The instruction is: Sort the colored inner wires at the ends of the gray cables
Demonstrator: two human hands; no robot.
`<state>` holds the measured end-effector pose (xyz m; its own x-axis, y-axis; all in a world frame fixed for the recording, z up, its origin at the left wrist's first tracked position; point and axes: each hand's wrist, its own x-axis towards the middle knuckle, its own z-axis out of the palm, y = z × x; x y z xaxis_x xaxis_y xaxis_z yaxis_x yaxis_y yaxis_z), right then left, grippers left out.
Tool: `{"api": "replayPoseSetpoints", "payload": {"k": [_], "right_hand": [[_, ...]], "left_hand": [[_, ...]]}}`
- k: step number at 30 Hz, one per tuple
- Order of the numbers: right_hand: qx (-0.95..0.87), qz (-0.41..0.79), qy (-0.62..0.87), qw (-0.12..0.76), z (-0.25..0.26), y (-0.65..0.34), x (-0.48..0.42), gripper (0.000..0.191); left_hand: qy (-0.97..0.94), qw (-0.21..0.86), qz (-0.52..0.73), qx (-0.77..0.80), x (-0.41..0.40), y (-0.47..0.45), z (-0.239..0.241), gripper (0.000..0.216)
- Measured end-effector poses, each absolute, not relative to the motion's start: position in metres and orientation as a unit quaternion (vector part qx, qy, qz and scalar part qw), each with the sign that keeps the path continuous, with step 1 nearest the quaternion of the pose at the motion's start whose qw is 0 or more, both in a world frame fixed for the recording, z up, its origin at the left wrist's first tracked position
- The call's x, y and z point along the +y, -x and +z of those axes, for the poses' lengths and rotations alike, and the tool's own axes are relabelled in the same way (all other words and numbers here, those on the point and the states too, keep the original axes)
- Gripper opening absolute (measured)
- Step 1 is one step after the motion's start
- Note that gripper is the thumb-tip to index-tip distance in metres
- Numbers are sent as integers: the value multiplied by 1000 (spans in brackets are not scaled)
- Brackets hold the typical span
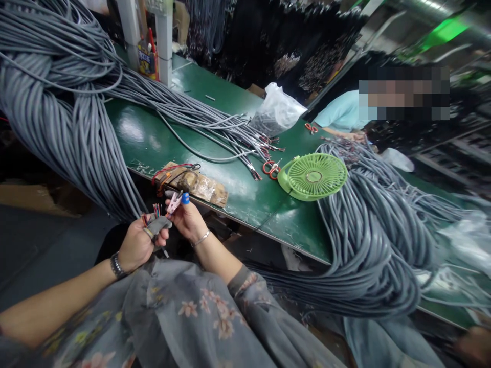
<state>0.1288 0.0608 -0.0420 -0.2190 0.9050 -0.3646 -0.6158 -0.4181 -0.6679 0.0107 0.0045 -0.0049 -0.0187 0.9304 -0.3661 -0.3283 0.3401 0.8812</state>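
Note:
My left hand [138, 243] is closed around the end of a grey cable, with thin coloured wires [156, 209] fanning out above the fist. Grey wrapping covers the thumb of that hand. Close beside it, my right hand [187, 221] pinches a small pink-and-white piece [174, 203] whose kind I cannot make out. A blue cover [185, 198] sits on one of its fingertips. Just beyond both hands, a taped wooden block [203, 186] with red and black leads lies at the table's edge.
A green table [226, 176] carries bundled grey cables [184, 110], orange-handled scissors [271, 168], a green fan [316, 176] and a clear plastic bag [278, 110]. Heavy cable coils [376, 255] hang over the edge at right. A co-worker's blue sleeve [341, 110] shows across the table.

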Motion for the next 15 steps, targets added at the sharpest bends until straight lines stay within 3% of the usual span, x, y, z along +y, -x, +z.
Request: {"api": "replayPoseSetpoints", "payload": {"k": [6,15], "right_hand": [[-172,745,364,532,-41,-126,62,41],[-159,804,344,457,-33,-141,56,53]], "left_hand": [[-300,635,485,521,5,-10,-7,32],[-303,637,487,515,-1,-5,-5,26]]}}
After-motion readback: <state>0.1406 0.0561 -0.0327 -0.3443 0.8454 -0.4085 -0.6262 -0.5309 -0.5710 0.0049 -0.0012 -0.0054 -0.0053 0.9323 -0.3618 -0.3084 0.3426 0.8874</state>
